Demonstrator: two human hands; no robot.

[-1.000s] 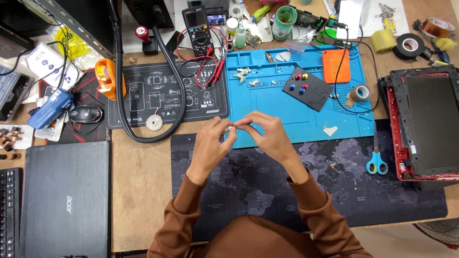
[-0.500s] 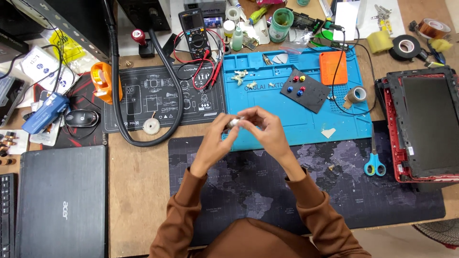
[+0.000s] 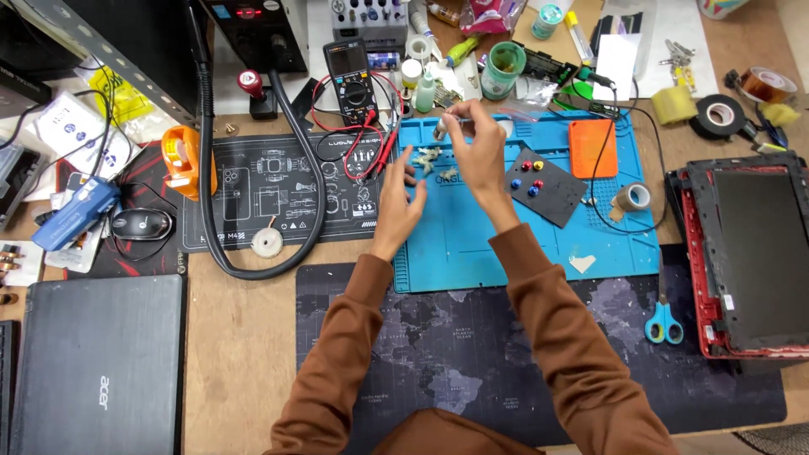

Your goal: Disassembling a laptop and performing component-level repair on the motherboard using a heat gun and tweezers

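My right hand (image 3: 478,150) reaches over the far edge of the blue work mat (image 3: 522,244) and pinches a small pale piece (image 3: 440,127) between thumb and fingers. My left hand (image 3: 396,200) hovers over the mat's left part with its fingers spread and nothing in it. Between the two hands a little heap of pale bits (image 3: 430,158) lies on the mat. Both arms wear brown sleeves.
A dark pad with coloured dots (image 3: 546,184), an orange block (image 3: 592,147) and a tape roll (image 3: 632,198) lie on the mat. A multimeter (image 3: 347,72) and black hose (image 3: 212,211) are left; blue scissors (image 3: 664,324) and a red-framed screen panel (image 3: 746,253) right; a closed laptop (image 3: 93,362) near left.
Both hands held a small pale piece together over the mat. Now the right hand has carried it to the mat's far edge, and the left hand has let go and opened.
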